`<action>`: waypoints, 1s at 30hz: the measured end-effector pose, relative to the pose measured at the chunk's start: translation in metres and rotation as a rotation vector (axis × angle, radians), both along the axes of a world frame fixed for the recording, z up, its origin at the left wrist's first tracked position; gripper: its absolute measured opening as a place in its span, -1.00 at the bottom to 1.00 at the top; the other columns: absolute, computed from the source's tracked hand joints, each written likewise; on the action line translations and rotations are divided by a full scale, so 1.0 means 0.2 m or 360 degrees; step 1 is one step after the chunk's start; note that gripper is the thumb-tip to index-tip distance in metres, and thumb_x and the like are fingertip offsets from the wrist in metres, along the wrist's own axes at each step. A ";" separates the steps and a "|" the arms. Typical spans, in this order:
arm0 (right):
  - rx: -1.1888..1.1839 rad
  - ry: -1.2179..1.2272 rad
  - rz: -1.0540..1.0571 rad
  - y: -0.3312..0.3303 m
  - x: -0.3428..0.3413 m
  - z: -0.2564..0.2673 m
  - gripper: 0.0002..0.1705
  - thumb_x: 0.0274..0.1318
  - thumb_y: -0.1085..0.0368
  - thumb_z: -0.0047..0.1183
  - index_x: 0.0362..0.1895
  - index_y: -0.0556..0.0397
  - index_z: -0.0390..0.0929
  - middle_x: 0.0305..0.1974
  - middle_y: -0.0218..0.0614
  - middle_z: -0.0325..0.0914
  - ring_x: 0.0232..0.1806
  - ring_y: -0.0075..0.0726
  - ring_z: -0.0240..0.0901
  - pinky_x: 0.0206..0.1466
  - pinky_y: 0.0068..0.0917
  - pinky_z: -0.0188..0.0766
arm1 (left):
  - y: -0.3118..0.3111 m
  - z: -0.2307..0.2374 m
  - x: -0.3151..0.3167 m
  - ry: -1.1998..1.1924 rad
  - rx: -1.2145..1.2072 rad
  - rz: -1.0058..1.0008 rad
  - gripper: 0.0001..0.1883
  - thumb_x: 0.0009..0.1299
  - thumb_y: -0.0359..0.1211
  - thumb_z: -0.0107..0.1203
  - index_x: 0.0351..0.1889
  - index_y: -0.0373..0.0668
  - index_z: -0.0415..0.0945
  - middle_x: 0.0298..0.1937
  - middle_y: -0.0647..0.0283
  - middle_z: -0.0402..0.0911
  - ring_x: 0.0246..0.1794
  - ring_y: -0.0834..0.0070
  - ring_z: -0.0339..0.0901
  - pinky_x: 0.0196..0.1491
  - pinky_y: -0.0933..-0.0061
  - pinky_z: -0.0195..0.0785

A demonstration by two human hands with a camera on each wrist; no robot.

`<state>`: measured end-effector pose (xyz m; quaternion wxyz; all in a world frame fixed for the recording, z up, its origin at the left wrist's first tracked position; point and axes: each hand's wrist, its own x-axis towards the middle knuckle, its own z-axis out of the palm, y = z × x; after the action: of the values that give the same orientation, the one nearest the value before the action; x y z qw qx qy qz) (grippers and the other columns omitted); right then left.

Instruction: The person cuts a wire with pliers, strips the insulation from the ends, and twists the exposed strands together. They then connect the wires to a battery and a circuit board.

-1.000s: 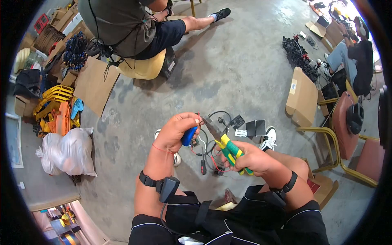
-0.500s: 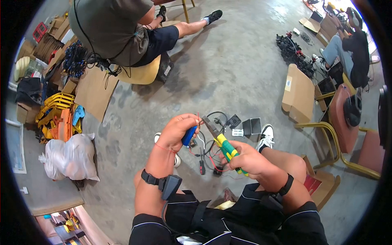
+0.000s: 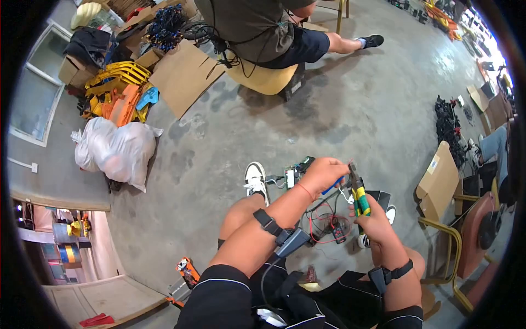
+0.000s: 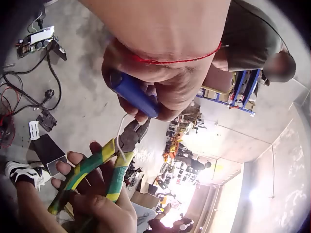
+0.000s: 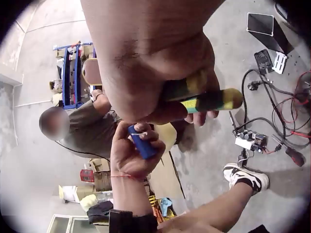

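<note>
While my right hand (image 3: 376, 223) grips the pliers (image 3: 360, 198), my left hand (image 3: 323, 174) holds a blue tube (image 4: 135, 94).
The tube lies in my palm under curled fingers, seemingly leaving my fingertips free beside the pliers' head, where a thin white wire (image 4: 119, 130) shows.

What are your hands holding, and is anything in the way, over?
Left hand grips blue cylinder. Right hand holds pliers, tip near left hand. Nothing seen blocking; cables lie on floor.
</note>
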<state>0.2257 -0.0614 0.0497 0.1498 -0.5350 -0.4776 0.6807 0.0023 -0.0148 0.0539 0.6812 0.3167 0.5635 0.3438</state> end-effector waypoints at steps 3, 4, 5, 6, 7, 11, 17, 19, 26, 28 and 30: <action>0.0194 -0.0168 -0.0066 0.00 -0.06 0.02 -0.39 0.03 0.67 -0.07 0.25 0.15 0.41 -0.02 -0.22 0.57 -0.05 -0.28 0.58 -0.10 -0.37 0.51 | -0.03 -0.01 -0.01 0.0118 0.0113 0.0110 -0.78 0.41 -0.26 0.21 -0.22 -0.26 0.66 -0.40 0.32 0.65 -0.43 0.63 0.51 -0.36 0.53 0.38; -0.0020 -0.0193 -0.0312 0.03 -0.08 0.02 -0.41 0.03 0.66 -0.07 0.22 0.16 0.42 -0.01 -0.21 0.57 -0.05 -0.27 0.58 -0.08 -0.36 0.51 | -0.04 0.02 -0.01 0.0184 0.0128 0.0098 -0.79 0.41 -0.27 0.21 -0.21 -0.25 0.65 -0.39 0.32 0.65 -0.43 0.63 0.51 -0.36 0.55 0.38; -0.0226 -0.0202 -0.0563 0.08 -0.07 0.01 -0.43 0.03 0.65 -0.06 0.20 0.18 0.43 -0.01 -0.20 0.57 -0.04 -0.26 0.58 -0.06 -0.36 0.51 | -0.05 0.05 -0.02 0.0251 0.0149 0.0087 -0.79 0.41 -0.28 0.22 -0.21 -0.25 0.65 -0.38 0.33 0.65 -0.43 0.64 0.51 -0.35 0.56 0.37; -0.0206 -0.0218 -0.0642 0.12 -0.01 -0.04 -0.43 0.03 0.65 -0.06 0.20 0.18 0.43 -0.01 -0.20 0.57 -0.04 -0.26 0.58 -0.06 -0.36 0.51 | -0.06 0.04 -0.04 0.0216 0.0146 0.0125 -0.80 0.41 -0.28 0.22 -0.20 -0.24 0.64 -0.38 0.33 0.64 -0.43 0.64 0.51 -0.35 0.56 0.37; -0.0170 -0.0232 -0.0659 0.16 0.03 -0.10 -0.42 0.07 0.63 -0.09 0.25 0.16 0.39 0.00 -0.20 0.58 -0.03 -0.26 0.58 -0.04 -0.36 0.52 | -0.07 0.02 -0.05 0.0195 0.0136 0.0163 -0.81 0.42 -0.28 0.23 -0.20 -0.24 0.64 -0.37 0.33 0.64 -0.43 0.64 0.51 -0.35 0.57 0.37; 0.0029 -0.0088 -0.0437 0.15 0.08 -0.06 -0.42 0.08 0.58 -0.10 0.26 0.12 0.39 -0.01 -0.22 0.60 -0.02 -0.24 0.56 -0.02 -0.34 0.51 | -0.06 0.03 -0.11 0.0155 0.0119 0.0149 -0.81 0.43 -0.28 0.23 -0.22 -0.23 0.64 -0.38 0.32 0.64 -0.43 0.63 0.51 -0.35 0.58 0.36; 0.0260 -0.0158 0.0209 0.07 -0.06 0.05 -0.30 0.00 0.48 0.01 0.34 0.10 0.37 -0.03 0.00 0.60 0.02 -0.07 0.56 0.09 -0.27 0.46 | -0.05 0.04 -0.09 0.0008 0.0083 0.0245 -0.80 0.41 -0.31 0.23 -0.19 -0.28 0.63 -0.38 0.27 0.65 -0.42 0.62 0.53 -0.33 0.56 0.38; 0.0376 -0.0118 0.0215 0.06 -0.09 0.08 -0.21 0.00 0.47 0.01 0.44 0.06 0.30 -0.01 0.06 0.60 0.04 0.01 0.56 0.11 -0.27 0.45 | -0.05 0.04 -0.08 0.0001 0.0076 0.0265 -0.80 0.41 -0.31 0.23 -0.20 -0.28 0.63 -0.38 0.27 0.65 -0.42 0.62 0.52 -0.33 0.56 0.38; 0.0499 -0.0233 0.0254 0.06 -0.09 0.04 -0.11 -0.02 0.46 0.00 0.52 0.04 0.19 -0.01 0.18 0.59 0.04 0.13 0.58 0.07 -0.23 0.48 | -0.01 0.03 -0.06 -0.0051 0.0099 0.0303 -0.83 0.40 -0.33 0.23 -0.24 -0.26 0.63 -0.41 0.29 0.64 -0.44 0.62 0.52 -0.32 0.58 0.36; 0.0464 -0.0305 0.0256 0.03 -0.10 0.10 -0.10 -0.03 0.48 -0.01 0.52 0.02 0.19 -0.03 0.24 0.59 0.05 0.22 0.58 0.08 -0.19 0.48 | -0.02 0.03 -0.04 -0.0035 0.0094 0.0288 -0.84 0.41 -0.33 0.22 -0.28 -0.25 0.62 -0.43 0.30 0.64 -0.44 0.62 0.51 -0.31 0.57 0.37; 0.0544 -0.0215 0.0208 0.01 -0.09 0.05 -0.12 -0.03 0.52 -0.03 0.51 0.04 0.20 -0.02 0.23 0.59 0.04 0.22 0.59 0.08 -0.20 0.48 | -0.02 0.02 -0.02 -0.0072 0.0062 0.0279 -0.84 0.42 -0.32 0.22 -0.28 -0.24 0.62 -0.42 0.29 0.64 -0.44 0.62 0.51 -0.31 0.57 0.37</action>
<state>0.2077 -0.0592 0.0603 0.1615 -0.5140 -0.6289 0.5605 -0.0019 -0.0196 0.0571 0.6549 0.2714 0.5666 0.4199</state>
